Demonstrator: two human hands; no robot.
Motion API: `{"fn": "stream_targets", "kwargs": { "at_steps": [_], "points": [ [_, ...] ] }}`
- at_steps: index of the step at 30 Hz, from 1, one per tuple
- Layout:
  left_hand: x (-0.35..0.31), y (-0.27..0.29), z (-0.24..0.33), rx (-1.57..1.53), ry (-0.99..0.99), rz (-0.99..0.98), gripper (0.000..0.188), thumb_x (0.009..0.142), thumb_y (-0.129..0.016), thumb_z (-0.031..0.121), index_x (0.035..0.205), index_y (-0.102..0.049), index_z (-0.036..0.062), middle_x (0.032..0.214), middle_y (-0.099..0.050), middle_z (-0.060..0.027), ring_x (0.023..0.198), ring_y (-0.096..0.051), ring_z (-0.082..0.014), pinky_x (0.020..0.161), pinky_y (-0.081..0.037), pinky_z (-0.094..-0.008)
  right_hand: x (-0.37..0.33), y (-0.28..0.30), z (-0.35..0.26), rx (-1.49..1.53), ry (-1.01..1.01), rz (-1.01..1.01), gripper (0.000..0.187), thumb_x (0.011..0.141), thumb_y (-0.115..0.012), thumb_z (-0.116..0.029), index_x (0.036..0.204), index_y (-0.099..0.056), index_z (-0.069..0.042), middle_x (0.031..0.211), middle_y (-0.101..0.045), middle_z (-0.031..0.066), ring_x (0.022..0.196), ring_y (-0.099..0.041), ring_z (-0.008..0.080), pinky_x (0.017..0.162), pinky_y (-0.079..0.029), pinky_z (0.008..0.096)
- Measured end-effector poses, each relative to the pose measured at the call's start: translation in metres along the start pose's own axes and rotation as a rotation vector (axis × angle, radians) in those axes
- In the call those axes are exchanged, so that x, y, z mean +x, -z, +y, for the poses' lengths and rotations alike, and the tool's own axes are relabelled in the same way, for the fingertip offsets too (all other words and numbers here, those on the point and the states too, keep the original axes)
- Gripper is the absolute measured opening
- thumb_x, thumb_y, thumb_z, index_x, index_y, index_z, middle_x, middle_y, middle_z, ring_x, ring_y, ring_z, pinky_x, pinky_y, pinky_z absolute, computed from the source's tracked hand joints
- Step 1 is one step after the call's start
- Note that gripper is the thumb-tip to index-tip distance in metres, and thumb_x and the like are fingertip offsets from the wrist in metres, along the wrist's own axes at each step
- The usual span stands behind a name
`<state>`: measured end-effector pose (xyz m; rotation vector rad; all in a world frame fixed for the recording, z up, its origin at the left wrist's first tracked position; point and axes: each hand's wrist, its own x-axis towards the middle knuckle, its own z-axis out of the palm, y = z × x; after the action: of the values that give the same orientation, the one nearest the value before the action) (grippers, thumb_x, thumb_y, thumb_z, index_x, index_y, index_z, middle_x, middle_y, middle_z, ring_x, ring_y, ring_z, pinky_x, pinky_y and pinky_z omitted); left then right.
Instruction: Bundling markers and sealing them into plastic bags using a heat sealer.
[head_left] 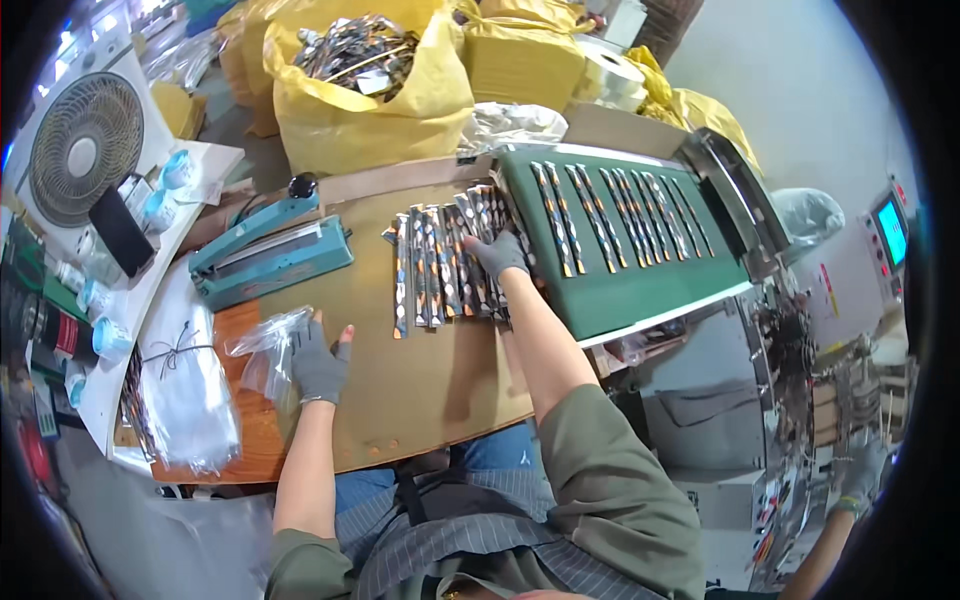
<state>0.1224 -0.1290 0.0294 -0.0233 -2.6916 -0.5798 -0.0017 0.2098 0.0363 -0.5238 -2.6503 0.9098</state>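
Note:
My left hand point(320, 365), in a grey fingerless glove, rests over the brown board with thumb and fingers apart. Beside its fingers lies a crumpled clear plastic bag point(268, 352), partly behind the hand. My right hand point(499, 254), gloved the same way, reaches to the right end of a row of slim patterned packets point(432, 265). Its thumb and fingers are spread over the packets there and touch them. These packets are long, black, orange and white, and lie side by side on the board point(400, 400).
More patterned packets point(605, 215) lie spaced on a green conveyor belt point(570, 305) at the right. A teal sealer point(275, 262) stands at the left, near stacked clear bags point(190, 400). Behind is a filled yellow sack point(370, 120). Another person's arm point(825, 550) shows at lower right.

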Motion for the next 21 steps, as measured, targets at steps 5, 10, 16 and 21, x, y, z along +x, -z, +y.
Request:
{"fn": "stream_targets", "kwargs": {
  "at_steps": [5, 10, 16, 21],
  "points": [
    [0.031, -0.022, 0.014, -0.177, -0.168, -0.014, 0.059, 0.086, -0.054, 0.045, 0.124, -0.048, 0.0005, 0.120, -0.053, -0.0220, 0.108, -0.051, -0.0381, 0.093, -0.040, -0.0432, -0.022, 0.030, -0.064, 0.258, -0.056, -0.266, 0.066, 0.070, -0.074, -0.036, 0.117, -0.052, 0.003, 0.106, -0.061, 0.0208, 0.101, -0.059, 0.0279, 0.088, -0.045, 0.0334],
    [0.045, -0.037, 0.026, -0.209, -0.067, -0.174, 0.073, 0.081, -0.056, 0.055, 0.127, -0.045, -0.0004, 0.116, -0.054, -0.0218, 0.105, -0.052, -0.0368, 0.090, -0.041, -0.0427, -0.005, 0.112, -0.063, 0.520, 0.288, -0.091, 0.059, 0.079, -0.070, -0.032, 0.123, -0.050, 0.003, 0.118, -0.057, 0.0144, 0.113, -0.052, 0.0211, 0.095, -0.039, 0.0296],
    [0.052, -0.042, 0.038, -0.217, -0.183, -0.078, 0.076, 0.077, -0.063, 0.051, 0.128, -0.044, -0.0023, 0.116, -0.054, -0.0221, 0.107, -0.051, -0.0359, 0.092, -0.040, -0.0408, 0.083, 0.253, 0.140, -0.289, -0.019, 0.502, 0.089, 0.072, -0.066, -0.058, 0.132, -0.042, 0.004, 0.132, -0.045, 0.0269, 0.125, -0.042, 0.0367, 0.104, -0.033, 0.0392],
    [0.043, -0.034, 0.027, -0.193, -0.148, -0.043, 0.074, 0.078, -0.063, 0.049, 0.129, -0.044, -0.0006, 0.107, -0.056, -0.0204, 0.097, -0.053, -0.0350, 0.084, -0.042, -0.0414, 0.066, 0.255, 0.167, -0.669, -0.416, 0.424, 0.076, 0.077, -0.067, -0.048, 0.134, -0.043, -0.003, 0.131, -0.048, 0.0228, 0.121, -0.047, 0.0311, 0.101, -0.037, 0.0344]
  ]
}}
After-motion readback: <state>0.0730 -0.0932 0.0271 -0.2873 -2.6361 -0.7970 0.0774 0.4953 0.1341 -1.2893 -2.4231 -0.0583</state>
